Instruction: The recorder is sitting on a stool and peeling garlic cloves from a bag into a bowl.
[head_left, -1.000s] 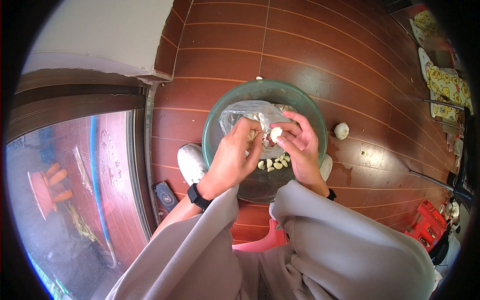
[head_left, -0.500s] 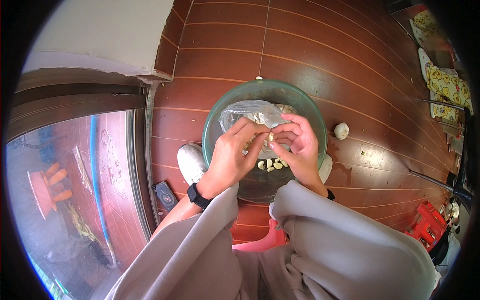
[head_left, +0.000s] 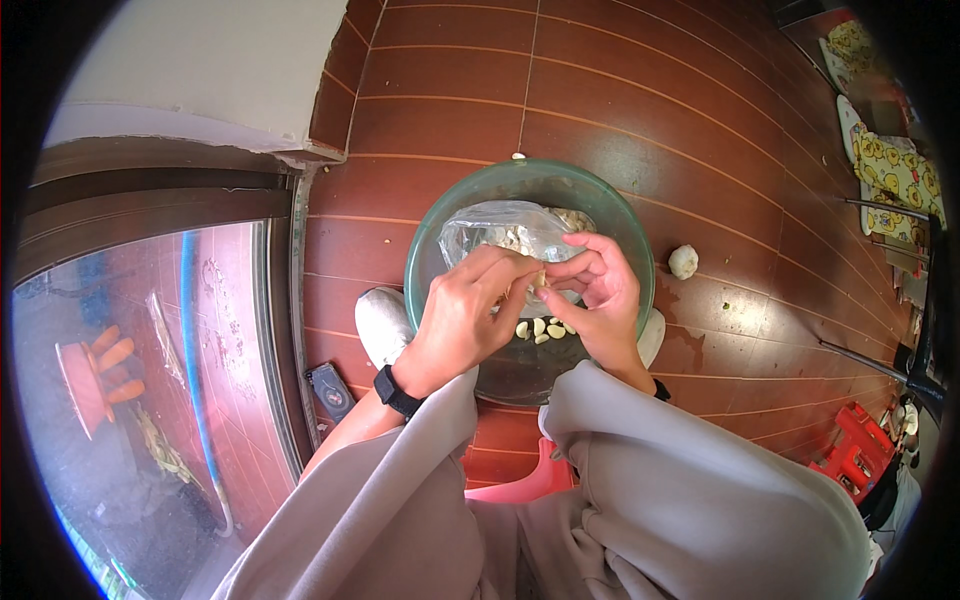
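Cloves [head_left: 539, 326] grouped in basin [head_left: 428, 222], near side, perhaps to stay separate. Beyond, pinched one pale clove [head_left: 541, 281] between fingertips of left hand [head_left: 466, 312] and right hand [head_left: 607, 300], seemingly to steady it; farther, had plastic bag [head_left: 468, 228] within reach.

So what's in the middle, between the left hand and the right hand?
A small pale piece of garlic, partly hidden by fingers, sits between the left hand and the right hand, as the head view shows.
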